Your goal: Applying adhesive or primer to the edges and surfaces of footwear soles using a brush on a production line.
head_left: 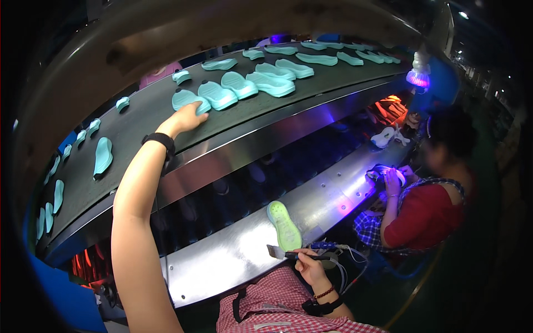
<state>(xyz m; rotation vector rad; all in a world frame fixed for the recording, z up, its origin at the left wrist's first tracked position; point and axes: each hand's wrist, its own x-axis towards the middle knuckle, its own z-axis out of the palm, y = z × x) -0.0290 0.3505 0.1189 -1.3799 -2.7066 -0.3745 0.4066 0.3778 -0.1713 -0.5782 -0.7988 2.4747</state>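
Note:
My left hand [190, 118] reaches out over the upper belt and grips the near end of a light teal shoe sole [183, 99], the leftmost of a close row. Right beside it lie more teal soles [216, 96] with raised rims. Low in front of me, my right hand [311, 267] is closed around the dark handle of a flat brush [276, 252], bristles pointing left. Just beyond the brush, a sole with a yellow-green inside [284, 225] rests on the metal ledge, its lower end close to the brush.
The dark conveyor belt [139, 141] carries several other soles along its far side and left end. Below it runs a metal ledge [216, 266]. At right a co-worker [425, 211] in red handles a shoe upper [387, 175] under violet light. Orange glowing heaters [390, 110] sit under the belt.

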